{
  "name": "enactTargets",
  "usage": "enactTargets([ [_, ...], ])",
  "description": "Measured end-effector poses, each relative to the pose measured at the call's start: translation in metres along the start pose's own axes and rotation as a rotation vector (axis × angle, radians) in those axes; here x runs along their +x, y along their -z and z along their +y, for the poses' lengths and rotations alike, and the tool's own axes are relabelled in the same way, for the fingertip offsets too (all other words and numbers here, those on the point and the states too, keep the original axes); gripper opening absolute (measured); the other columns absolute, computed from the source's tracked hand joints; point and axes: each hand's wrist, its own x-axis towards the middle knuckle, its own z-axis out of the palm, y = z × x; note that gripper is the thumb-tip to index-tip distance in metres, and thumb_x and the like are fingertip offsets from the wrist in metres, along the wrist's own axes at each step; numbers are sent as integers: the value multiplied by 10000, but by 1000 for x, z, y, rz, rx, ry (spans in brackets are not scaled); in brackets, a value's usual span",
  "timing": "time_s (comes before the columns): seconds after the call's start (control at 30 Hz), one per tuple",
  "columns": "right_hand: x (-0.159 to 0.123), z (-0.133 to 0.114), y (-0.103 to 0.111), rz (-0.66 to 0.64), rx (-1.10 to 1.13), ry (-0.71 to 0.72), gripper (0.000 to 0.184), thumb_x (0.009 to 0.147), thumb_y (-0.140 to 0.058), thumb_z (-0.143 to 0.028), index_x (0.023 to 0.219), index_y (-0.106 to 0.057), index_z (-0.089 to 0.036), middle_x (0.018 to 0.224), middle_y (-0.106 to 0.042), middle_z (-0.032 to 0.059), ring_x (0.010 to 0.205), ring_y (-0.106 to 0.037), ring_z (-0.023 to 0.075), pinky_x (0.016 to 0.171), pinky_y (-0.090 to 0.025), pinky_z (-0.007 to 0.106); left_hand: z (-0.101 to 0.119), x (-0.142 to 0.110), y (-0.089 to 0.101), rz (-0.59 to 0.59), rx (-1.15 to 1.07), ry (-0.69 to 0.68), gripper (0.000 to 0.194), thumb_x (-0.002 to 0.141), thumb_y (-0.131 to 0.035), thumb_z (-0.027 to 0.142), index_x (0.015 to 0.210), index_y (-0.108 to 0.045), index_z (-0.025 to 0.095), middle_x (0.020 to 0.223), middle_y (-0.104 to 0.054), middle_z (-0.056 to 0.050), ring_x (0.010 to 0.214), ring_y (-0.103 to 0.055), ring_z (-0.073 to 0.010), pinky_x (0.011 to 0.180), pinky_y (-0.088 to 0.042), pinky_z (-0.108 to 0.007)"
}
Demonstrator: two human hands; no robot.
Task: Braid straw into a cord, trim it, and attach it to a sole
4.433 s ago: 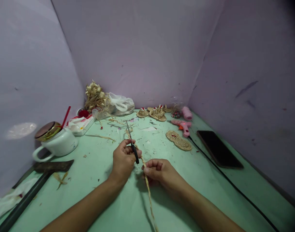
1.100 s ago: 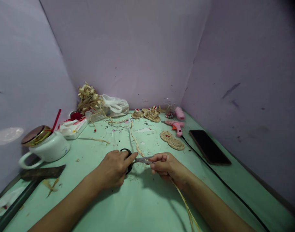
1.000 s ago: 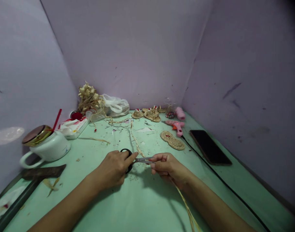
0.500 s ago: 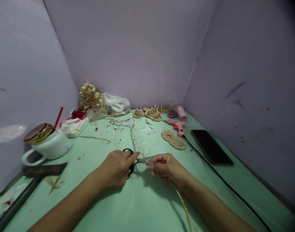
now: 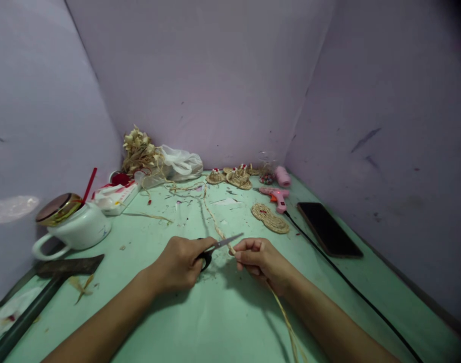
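Note:
Black-handled scissors [image 5: 220, 244] are gripped in my left hand [image 5: 180, 262], their blades together and pointing right across the cord. Between the thumb and fingers of my right hand [image 5: 264, 262] is a braided straw cord [image 5: 212, 216], pinched just past the blades. From there the cord runs away from me toward the back left. Loose straw strands [image 5: 287, 322] hang below my right palm toward the near edge. A coiled, sole-shaped straw piece [image 5: 270, 218] lies beyond my right hand.
Right of the hands are a pink glue gun [image 5: 275, 195] with its black cord and a phone [image 5: 329, 229]. On the left stand a white mug [image 5: 81, 227] and a hammer [image 5: 52, 275]. Small straw slippers [image 5: 238, 177], a plastic bag [image 5: 181, 162] and dried husks [image 5: 137, 151] line the back.
The scissor blades have closed, and their tip has swung upward over the cord. My right hand keeps its pinch in nearly the same place.

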Motion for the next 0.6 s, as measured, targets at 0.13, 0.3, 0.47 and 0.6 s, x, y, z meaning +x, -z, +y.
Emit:
enactTargets([
  [0.13, 2, 3, -2, 30, -21, 58, 230, 541, -697, -308, 578, -556, -130, 473, -527, -30, 336, -307, 17, 316, -142, 173, 3, 1, 7, 155, -161, 142, 239, 716, -424, 167, 928, -533, 177, 621, -539, 34, 543, -463, -82, 539, -366, -190],
  [0.3, 4, 5, -1, 109, -15, 33, 295, 539, -716, -363, 699, -623, -133, 444, -472, -60, 317, -215, 1, 340, -82, 194, 8, 3, 9, 88, -56, 171, 234, 686, -489, 248, 910, -537, 200, 688, -582, 16, 605, -518, -118, 568, -376, -219],
  [0.47, 4, 5, -2, 175, -15, 91, 257, 508, -727, -282, 701, -670, -123, 479, -519, -27, 415, -373, 46, 403, -229, 194, 8, 2, 5, 14, 127, 137, 431, 680, -461, 246, 1109, -475, 214, 812, -618, -31, 723, -571, -195, 638, -401, -300],
  [0.6, 6, 4, -1, 239, -97, 167, 179, 526, -706, -247, 649, -676, -120, 493, -540, -17, 446, -387, 59, 436, -255, 207, 7, 1, 5, -50, 245, 113, 470, 676, -465, 271, 1144, -448, 220, 811, -595, -41, 698, -549, -212, 621, -395, -329],
])
